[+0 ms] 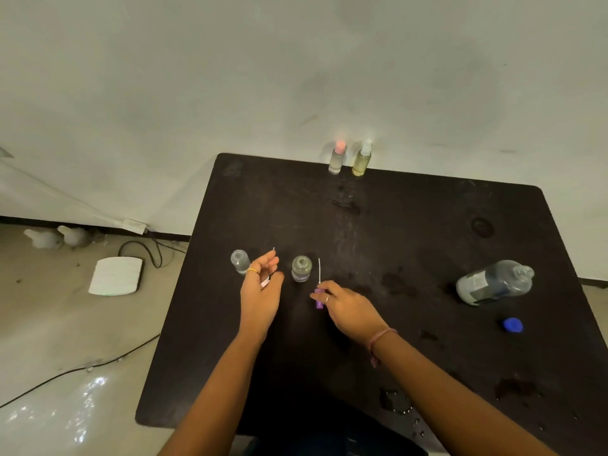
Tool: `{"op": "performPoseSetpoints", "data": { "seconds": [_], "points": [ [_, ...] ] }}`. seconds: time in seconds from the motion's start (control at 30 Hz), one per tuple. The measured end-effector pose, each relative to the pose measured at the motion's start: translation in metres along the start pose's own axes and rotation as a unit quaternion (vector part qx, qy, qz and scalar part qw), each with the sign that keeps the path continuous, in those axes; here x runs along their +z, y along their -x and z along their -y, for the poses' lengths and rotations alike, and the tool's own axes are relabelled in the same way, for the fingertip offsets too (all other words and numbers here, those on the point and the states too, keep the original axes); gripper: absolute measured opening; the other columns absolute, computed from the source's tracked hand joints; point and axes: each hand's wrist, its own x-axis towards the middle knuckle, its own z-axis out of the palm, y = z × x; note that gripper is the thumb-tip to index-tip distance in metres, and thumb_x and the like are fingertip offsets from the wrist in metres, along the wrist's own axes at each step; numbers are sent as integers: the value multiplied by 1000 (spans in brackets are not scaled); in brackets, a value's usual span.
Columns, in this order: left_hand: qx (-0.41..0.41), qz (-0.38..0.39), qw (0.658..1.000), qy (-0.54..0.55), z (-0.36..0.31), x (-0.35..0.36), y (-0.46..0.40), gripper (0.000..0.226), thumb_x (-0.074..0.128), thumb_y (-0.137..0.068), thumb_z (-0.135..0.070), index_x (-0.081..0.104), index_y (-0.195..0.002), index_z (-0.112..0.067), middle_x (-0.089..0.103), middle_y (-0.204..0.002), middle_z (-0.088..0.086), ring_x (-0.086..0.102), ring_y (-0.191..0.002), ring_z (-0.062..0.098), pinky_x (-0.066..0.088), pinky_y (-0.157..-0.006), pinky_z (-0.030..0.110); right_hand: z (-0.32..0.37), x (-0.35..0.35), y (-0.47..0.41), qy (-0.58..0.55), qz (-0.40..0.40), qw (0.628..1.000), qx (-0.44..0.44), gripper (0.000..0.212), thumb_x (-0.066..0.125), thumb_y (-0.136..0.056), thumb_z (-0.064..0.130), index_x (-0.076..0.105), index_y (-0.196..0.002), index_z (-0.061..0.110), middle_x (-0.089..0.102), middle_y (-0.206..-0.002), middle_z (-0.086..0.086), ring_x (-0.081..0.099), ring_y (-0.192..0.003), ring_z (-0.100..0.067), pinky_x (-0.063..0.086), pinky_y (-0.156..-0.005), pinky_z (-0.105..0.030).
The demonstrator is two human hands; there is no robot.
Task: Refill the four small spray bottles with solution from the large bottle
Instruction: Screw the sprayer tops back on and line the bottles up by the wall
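Spray bottles point(301, 268) stand uncapped; left hand point(260, 291) holds white sprayer point(265, 282), right hand point(342, 302) purple sprayer point(318, 298), screwing on probably next

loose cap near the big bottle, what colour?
Blue. The cap lies on the table by the big bottle; head view.

Matt dark table point(427, 225); clear glossy plastic large bottle point(493, 283).

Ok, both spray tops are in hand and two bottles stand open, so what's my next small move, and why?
Probably lift the purple spray top in the right hand and lower its tube into the open bottle beside it, which looks filled. The left hand holds the other top.
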Motion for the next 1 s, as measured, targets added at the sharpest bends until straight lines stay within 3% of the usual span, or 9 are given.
{"op": "performPoseSetpoints", "data": {
  "seconds": [0.17,0.3,0.43,0.6,0.77,0.9,1.0],
  "points": [
    [13,-10,1000,10,6,-2,14,40,56,-91,0,55,-126,-21,61,-120,-3,57,-113,8,44,-99,24,9,2,-11,76,66,995,24,40,45,-97,13,45,-138,16,34,-142,-5,45,-117,-27,48,-94,-39],
    [4,-20,1000,21,12,-1,22,39,56,-91,-1,55,-126,-18,61,-119,-3,57,-113,8,44,-97,24,9,5,-8,33,58,996,53,39,48,-95,5,50,-133,12,38,-137,-5,44,-116,-25,46,-96,-39],
    [-22,-19,999,12,18,5,20,43,60,-89,-2,53,-128,-19,59,-124,-2,55,-115,10,43,-96,24,4,0,3,-30,-19,997,75,37,50,-90,-1,59,-124,12,45,-133,-2,47,-115,-24,42,-100,-32],
    [-10,8,999,-51,22,25,4,66,72,-81,-5,43,-139,-12,48,-141,1,45,-130,16,37,-101,24,-2,-22,17,-97,-160,979,84,29,58,-86,-1,68,-110,12,57,-120,-4,54,-109,-21,40,-98,-26],
    [5,26,995,-97,27,43,-14,75,71,-80,1,33,-145,-6,44,-145,7,44,-132,20,32,-104,20,-3,-49,32,-152,-259,952,61,27,62,-86,1,67,-109,13,61,-114,-4,59,-103,-16,49,-95,-32],
    [9,46,988,-150,36,47,-26,65,69,-82,-2,41,-140,-9,56,-133,7,53,-123,21,39,-107,32,1,-72,38,-167,-302,936,77,27,63,-86,3,66,-111,14,63,-114,-3,56,-102,-6,45,-90,-13],
    [23,44,984,-169,38,47,-28,49,66,-87,-7,49,-132,-9,62,-122,5,58,-114,19,43,-99,26,5,-88,42,-189,-314,926,92,26,62,-88,6,64,-113,14,62,-112,1,55,-97,1,40,-83,-1]
  ]
}}
